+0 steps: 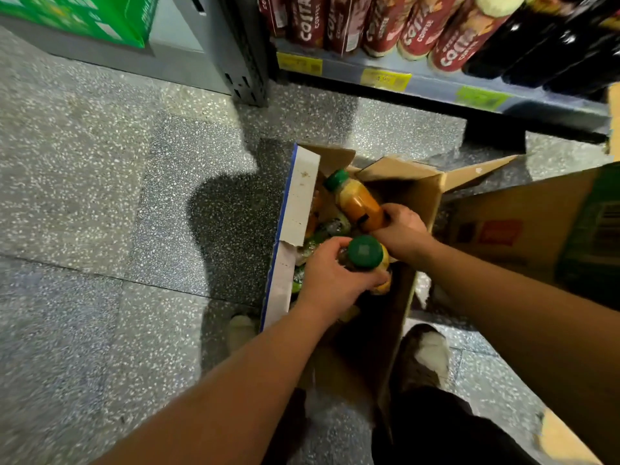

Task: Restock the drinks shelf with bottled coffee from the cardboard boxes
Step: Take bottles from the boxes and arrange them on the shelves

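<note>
Bottles with green caps (332,227) lie jumbled inside the open cardboard box (389,330), which stands on the speckled floor (100,196) at your feet, and you have two more of them in hand. Your left grip (335,275) is curled round the shoulder of the near bottle (365,253), which is roughly upright with its cap facing you, over the near half of the box. Your right grip (402,229) is clenched on the lower end of the far bottle (357,199), an orange-filled one tilted so that its cap points far and left, above the bottles lying in the box. The two grips are just beside each other. On the box's left side a white flap (302,199) with a blue edge stands up, and the brown far flaps are folded outward. A second cardboard box (523,229) sits just to the right. Far and to the right, the drinks shelf (432,83) holds a row of red Costa Coffee bottles (419,31), with dark bottles (553,48) to their right and yellow price tags (385,78) on its front edge. A green carton (84,15) shows at far left.
</note>
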### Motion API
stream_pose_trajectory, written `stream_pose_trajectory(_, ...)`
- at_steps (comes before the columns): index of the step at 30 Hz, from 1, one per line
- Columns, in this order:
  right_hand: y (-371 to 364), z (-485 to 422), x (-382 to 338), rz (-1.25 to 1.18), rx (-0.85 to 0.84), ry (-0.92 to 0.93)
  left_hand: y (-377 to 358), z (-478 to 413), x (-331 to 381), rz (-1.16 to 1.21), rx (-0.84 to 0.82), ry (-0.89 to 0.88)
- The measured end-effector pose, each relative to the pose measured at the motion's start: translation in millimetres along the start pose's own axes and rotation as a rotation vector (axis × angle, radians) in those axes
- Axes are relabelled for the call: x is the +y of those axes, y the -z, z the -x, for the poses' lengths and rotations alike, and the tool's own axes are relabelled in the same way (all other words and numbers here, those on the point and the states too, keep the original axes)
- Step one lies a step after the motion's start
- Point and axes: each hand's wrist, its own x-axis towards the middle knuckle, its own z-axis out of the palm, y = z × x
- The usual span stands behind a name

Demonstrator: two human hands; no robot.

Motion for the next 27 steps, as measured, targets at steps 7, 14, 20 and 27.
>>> stream_pose_trajectory(7, 61, 102, -27, -0.682, -0.100, -0.238, 24, 75, 75, 0.394, 0.067, 0.097)
stream_pose_trajectory(14, 125, 207, -54, -0.936, -0.243, -0.004, 38, 145, 158, 0.660, 0.132, 0.176)
stream_pose_trajectory(20, 169, 271, -69, -0.755, -0.151, 0.142, 51, 194, 210, 0.685, -0.026, 0.119)
stream_pose_trajectory(27, 178, 345, -84, -0.835, -0.112, 0.258, 82, 251, 247, 0.563, -0.089, -0.015)
